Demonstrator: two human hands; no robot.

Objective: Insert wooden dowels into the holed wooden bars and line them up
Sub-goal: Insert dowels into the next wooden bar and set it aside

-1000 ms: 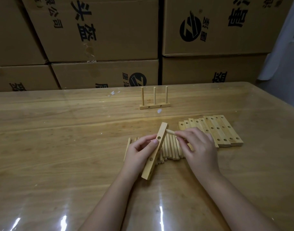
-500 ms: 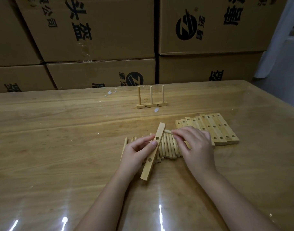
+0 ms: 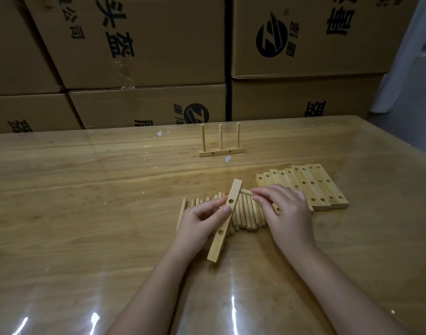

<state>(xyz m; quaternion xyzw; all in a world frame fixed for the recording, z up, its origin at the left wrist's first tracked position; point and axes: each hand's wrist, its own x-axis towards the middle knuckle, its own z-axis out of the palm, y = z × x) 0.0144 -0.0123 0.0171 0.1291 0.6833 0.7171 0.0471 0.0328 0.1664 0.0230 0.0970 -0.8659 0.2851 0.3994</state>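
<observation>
Over the dowel pile [image 3: 246,215], near the middle of the table [image 3: 86,213], the left hand [image 3: 202,221] gripped a bar [image 3: 224,221]. Its fingers were curled behind the bar and its thumb pressed on the face, just below a hole. The bar was off the table and tilted, with its far end higher.

The right hand [image 3: 284,209] pinched one dowel [image 3: 246,191], thumb and fingertips closed tight on it. The dowel's tip touched the bar's right side near the far end. Whether the tip sat inside a hole I could not tell, because that side was turned away.

I judged the step to be the first dowel going into this bar. The next move would need the dowel held square to the hole and pushed straight, with the left hand holding the bar steady.

Right of the hands a row of bars [image 3: 323,187] lay flat, side by side. Farther back one finished bar [image 3: 221,151] stood with three upright dowels.
</observation>
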